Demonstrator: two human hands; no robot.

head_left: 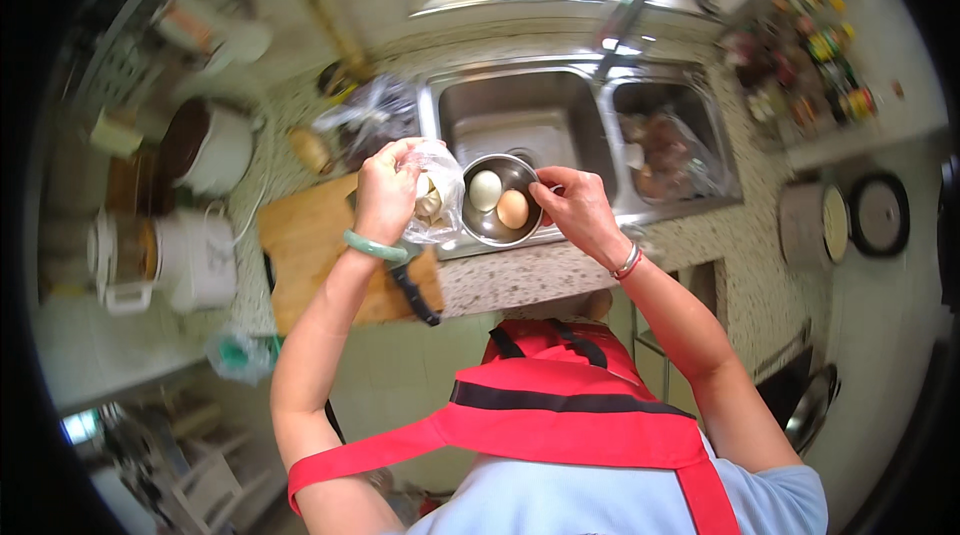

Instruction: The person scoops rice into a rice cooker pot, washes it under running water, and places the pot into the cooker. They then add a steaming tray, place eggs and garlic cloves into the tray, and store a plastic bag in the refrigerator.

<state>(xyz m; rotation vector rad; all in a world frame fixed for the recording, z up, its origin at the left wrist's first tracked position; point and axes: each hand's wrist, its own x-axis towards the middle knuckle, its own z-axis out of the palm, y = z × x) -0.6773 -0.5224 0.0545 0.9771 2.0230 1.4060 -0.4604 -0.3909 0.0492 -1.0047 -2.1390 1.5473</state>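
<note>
Left hand (386, 197) pinches one clear plastic bag (449, 193), bag to its right; right hand (582, 207) grips rim of one metal bowl (487, 226), bowl just left of it, two eggs (513, 210) inside, one pale, one brown

No writing can be read. The bottles (825, 50) crowded near the far right corner of the bench (510, 285) show coloured patches too small and blurred to make out; the lit screen (80, 426) beyond its near left corner is just as illegible.
</note>
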